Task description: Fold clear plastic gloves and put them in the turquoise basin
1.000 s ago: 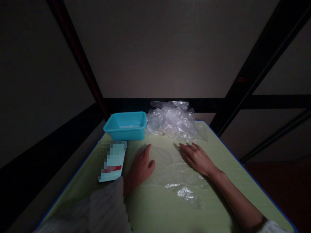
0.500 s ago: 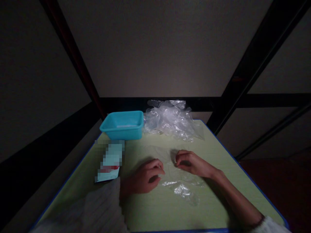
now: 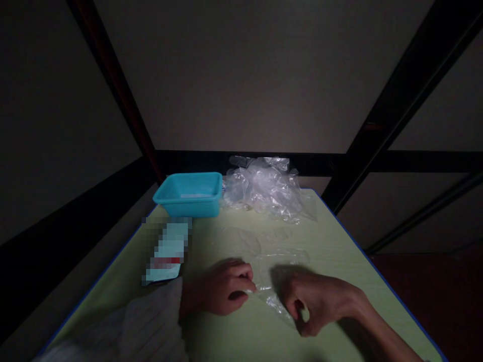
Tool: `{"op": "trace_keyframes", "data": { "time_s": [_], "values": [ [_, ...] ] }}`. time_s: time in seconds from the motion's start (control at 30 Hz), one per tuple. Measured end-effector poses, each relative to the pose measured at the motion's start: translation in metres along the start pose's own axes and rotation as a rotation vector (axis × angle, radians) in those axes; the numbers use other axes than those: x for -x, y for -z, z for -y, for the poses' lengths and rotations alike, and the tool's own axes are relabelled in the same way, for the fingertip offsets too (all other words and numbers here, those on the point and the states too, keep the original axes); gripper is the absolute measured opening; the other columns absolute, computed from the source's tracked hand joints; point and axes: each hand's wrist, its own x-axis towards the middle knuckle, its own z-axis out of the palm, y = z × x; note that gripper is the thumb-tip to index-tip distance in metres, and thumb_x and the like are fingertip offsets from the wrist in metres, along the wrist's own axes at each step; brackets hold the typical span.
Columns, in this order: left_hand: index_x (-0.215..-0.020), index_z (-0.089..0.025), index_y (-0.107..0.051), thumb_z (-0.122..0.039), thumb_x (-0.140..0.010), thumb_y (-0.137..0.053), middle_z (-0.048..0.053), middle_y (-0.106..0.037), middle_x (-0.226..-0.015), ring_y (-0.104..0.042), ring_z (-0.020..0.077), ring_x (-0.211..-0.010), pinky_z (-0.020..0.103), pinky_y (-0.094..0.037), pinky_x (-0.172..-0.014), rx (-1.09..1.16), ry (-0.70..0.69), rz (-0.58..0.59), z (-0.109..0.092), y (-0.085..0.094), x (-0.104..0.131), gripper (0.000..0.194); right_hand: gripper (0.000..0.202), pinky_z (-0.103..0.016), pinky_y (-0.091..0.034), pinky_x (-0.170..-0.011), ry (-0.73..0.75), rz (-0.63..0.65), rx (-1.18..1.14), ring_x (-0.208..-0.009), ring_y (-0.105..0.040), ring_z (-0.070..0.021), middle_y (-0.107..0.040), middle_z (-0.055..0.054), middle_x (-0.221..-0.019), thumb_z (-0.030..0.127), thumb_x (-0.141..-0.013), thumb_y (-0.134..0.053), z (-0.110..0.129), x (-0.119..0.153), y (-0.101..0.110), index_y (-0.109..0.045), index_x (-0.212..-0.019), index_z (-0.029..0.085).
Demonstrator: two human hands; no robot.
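A clear disposable plastic glove (image 3: 266, 274) lies spread on the table, its faint finger shapes pointing away from me. My left hand (image 3: 228, 286) rests at the glove's left edge, thumb and fingers pinched together on the thin film. At the near right end of the glove, my right hand (image 3: 320, 301) is bent down, with its fingertips closed on the crumpled, shiny part. The film between my fingers is hard to make out in the dim light.
A heap of clear plastic gloves (image 3: 264, 186) lies at the back of the pale green table (image 3: 222, 342). Left of the heap stands a turquoise basket (image 3: 190, 207). A phone (image 3: 169, 246) with a blurred screen lies near my left forearm. A wall (image 3: 245, 80) rises behind.
My right hand has come nearer to me and turned downward, onto the glove's near end. My left hand has shifted slightly nearer. The glove's near part is pulled into a different shape.
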Motion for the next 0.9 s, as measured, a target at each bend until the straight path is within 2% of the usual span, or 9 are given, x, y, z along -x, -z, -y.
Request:
{"op": "trace_keyframes", "data": {
  "time_s": [0.1, 0.3, 0.6, 0.77, 0.9],
  "values": [
    [-0.086, -0.018, -0.065, -0.008, -0.072, -0.054, 0.004, -0.059, -0.084, -0.054, 0.0160, -0.076, 0.025, -0.043, -0.068, 0.013, -0.001, -0.008, 0.000, 0.000, 0.000, 0.020, 0.019, -0.018, -0.033, -0.046, -0.003, 0.007, -0.019, -0.046, -0.044, -0.0063, -0.052, 0.008, -0.050, -0.003, -0.051, -0.066, 0.000, 0.001, -0.002, -0.060, -0.052, 0.015],
    [-0.085, -0.018, -0.064, -0.007, -0.072, -0.054, 0.004, -0.060, -0.084, -0.055, 0.0163, -0.077, 0.026, -0.042, -0.069, 0.028, 0.008, -0.010, -0.001, 0.000, -0.001, 0.019, 0.021, -0.020, -0.036, -0.047, 0.015, -0.008, 0.017, -0.048, -0.045, -0.0090, -0.056, 0.005, -0.052, -0.002, -0.052, -0.056, -0.002, 0.002, -0.004, -0.062, -0.055, 0.017],
    [-0.084, -0.018, -0.061, -0.006, -0.071, -0.054, 0.004, -0.059, -0.084, -0.054, 0.0160, -0.076, 0.025, -0.042, -0.068, 0.030, -0.033, -0.024, 0.005, -0.004, 0.002, 0.019, 0.015, -0.019, -0.035, -0.049, 0.036, 0.015, -0.095, -0.051, -0.043, -0.0080, -0.046, 0.006, -0.053, 0.001, -0.051, -0.058, -0.005, 0.001, 0.000, -0.062, -0.059, 0.013],
    [-0.084, -0.018, -0.061, -0.006, -0.071, -0.053, 0.004, -0.060, -0.083, -0.054, 0.0157, -0.074, 0.025, -0.042, -0.066, 0.033, -0.035, -0.046, 0.004, -0.004, 0.001, 0.019, 0.017, -0.018, -0.034, -0.050, 0.046, -0.080, -0.121, -0.054, -0.042, -0.0075, -0.045, 0.006, -0.056, -0.002, -0.053, -0.055, 0.000, 0.005, 0.009, -0.061, -0.059, 0.013],
    [-0.082, -0.018, -0.060, -0.007, -0.072, -0.053, 0.003, -0.060, -0.083, -0.054, 0.0154, -0.075, 0.025, -0.042, -0.068, 0.043, -0.034, -0.039, 0.003, -0.003, 0.000, 0.017, 0.018, -0.019, -0.034, -0.052, 0.022, -0.273, -0.084, -0.056, -0.042, -0.0082, -0.046, 0.005, -0.059, -0.002, -0.057, -0.051, 0.002, 0.005, 0.017, -0.060, -0.060, 0.014]
  ]
}}
